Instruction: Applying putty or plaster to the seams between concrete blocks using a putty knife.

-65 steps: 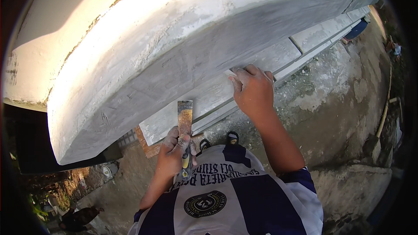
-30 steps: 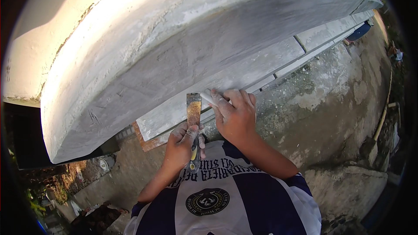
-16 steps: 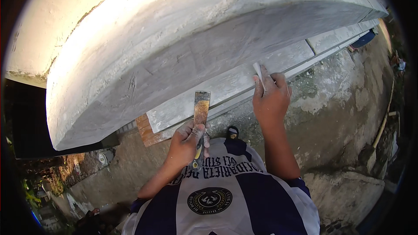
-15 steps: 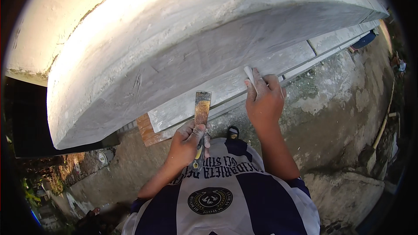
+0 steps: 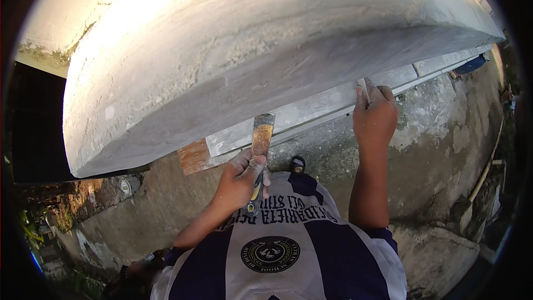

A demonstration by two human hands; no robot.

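Observation:
My left hand (image 5: 240, 182) is closed round the handle of a putty knife (image 5: 262, 135). Its worn, stained blade points up and away from me. My right hand (image 5: 377, 119), dusted with white powder, pinches a folded whitish sheet (image 5: 363, 89) like sandpaper. That sheet is at the lower edge of a large curved plastered slab (image 5: 222, 58); whether it touches the slab I cannot tell. The slab's upper face is sunlit and rough in patches, while its near face lies in shade.
Below the slab runs a long pale plank (image 5: 311, 110), with a brown wooden board (image 5: 194, 157) at its left end. Weathered concrete (image 5: 427, 128) spreads to the right. A dark blue object (image 5: 471, 65) lies at the far right. My shoe (image 5: 298, 164) shows below the plank.
My right hand has moved right and slightly away with the folded sheet, along the slab's edge. The left hand keeps its hold on the putty knife. The view has shifted a little.

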